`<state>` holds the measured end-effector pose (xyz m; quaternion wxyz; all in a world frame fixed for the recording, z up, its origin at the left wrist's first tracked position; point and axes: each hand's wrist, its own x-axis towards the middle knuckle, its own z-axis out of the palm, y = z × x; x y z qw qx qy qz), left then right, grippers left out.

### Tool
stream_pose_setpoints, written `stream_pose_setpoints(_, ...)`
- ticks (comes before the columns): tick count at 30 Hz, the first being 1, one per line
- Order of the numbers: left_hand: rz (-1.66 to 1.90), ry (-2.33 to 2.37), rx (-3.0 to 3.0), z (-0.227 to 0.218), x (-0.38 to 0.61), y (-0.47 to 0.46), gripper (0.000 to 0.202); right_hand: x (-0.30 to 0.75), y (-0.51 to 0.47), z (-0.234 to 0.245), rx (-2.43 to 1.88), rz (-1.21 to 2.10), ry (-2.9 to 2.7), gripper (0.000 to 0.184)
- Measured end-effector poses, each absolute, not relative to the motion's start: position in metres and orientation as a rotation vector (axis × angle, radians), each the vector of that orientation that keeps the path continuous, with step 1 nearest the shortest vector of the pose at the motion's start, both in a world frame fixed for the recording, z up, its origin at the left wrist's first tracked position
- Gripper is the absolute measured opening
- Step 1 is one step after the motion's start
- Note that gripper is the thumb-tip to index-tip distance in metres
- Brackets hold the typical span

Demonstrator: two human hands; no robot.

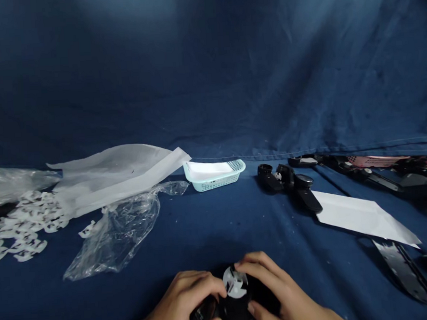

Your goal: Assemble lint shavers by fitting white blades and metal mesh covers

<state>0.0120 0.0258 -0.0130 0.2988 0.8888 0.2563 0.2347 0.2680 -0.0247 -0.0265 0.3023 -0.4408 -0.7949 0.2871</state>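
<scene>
Near the bottom edge, my left hand (187, 297) curls round the left side of a black plastic part (236, 315), whose kind I cannot make out. A round white plastic clip (236, 288) sits at the part's top end. The left index fingertip touches the clip's left rim. From the right, my right hand (279, 288) grips the same black part, with fingertips at the clip's upper edge and the thumb lower down. My fingers and the frame's edge hide much of the black part.
A pile of white plastic clips (29, 222) lies at left beside clear plastic bags (120, 238) and white foam sheeting (109, 178). A light-blue basket (215, 183) stands mid-table. Black plastic parts (302, 193) and white paper (361, 213) lie at right. A blue cloth (208, 73) hangs behind.
</scene>
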Motion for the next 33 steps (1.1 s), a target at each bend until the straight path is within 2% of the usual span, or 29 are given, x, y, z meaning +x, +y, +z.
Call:
stream_pose_setpoints(11,0.620,0.513,2.802,-0.006,0.014,0.018,0.033,0.265,-0.033,-0.028,-1.164,0.809,-2.032,0.065)
stream_pose_setpoints(18,0.867,0.565,2.689,-0.015,0.012,0.022,0.026,0.266,-0.031,-0.031,-1.227,0.779,-1.917,0.078)
stream_pose_setpoints(22,0.894,0.712,2.588,-0.019,0.009,0.034,0.031,0.267,-0.028,-0.032,-1.260,0.776,-1.879,0.081)
stream_pose_setpoints(24,0.866,0.761,2.563,-0.018,0.009,0.038,0.034,0.269,-0.027,-0.032,-1.239,0.783,-1.850,0.078)
stream_pose_setpoints(30,0.725,0.690,2.633,-0.018,0.012,0.037,0.040,0.275,-0.029,-0.031,-1.111,0.832,-1.937,0.051)
stream_pose_setpoints(33,0.696,0.619,2.735,-0.022,0.011,0.036,0.047,0.277,-0.034,-0.031,-1.140,0.792,-1.982,0.052)
